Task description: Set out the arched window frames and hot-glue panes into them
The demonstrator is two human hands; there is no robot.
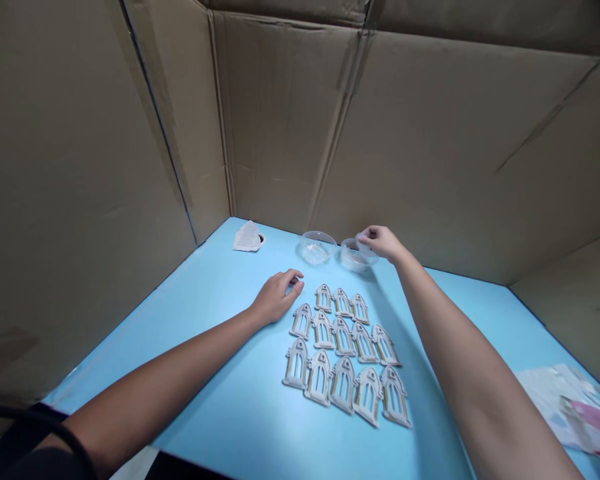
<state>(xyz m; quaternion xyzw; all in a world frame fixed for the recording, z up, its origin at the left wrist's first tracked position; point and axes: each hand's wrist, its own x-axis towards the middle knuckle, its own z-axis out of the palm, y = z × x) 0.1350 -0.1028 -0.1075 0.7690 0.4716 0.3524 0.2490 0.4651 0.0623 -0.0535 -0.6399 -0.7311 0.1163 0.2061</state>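
My right hand [381, 243] reaches to the far side of the table, over the rim of a small clear plastic tub [354, 261]. Its thumb and fingers pinch a small translucent piece [364, 241], whose exact kind I cannot make out. Resting on the table with loosely bent fingers and the thumb apart, my left hand [276, 298] holds nothing. Just right of it lie several flat, pale arch-shaped window pieces [343, 336] with brownish edges, set out in three rows. Beside the tub stands a wider clear plastic bowl [316, 249] with some clear material in it.
A torn white paper piece [249, 237] lies at the far left of the light-blue table [205, 287]. Cardboard walls [290, 120] enclose the back and sides. Crumpled plastic packaging with a pink part [593, 420] sits at the right edge. A dark cable [35, 417] curves at lower left.
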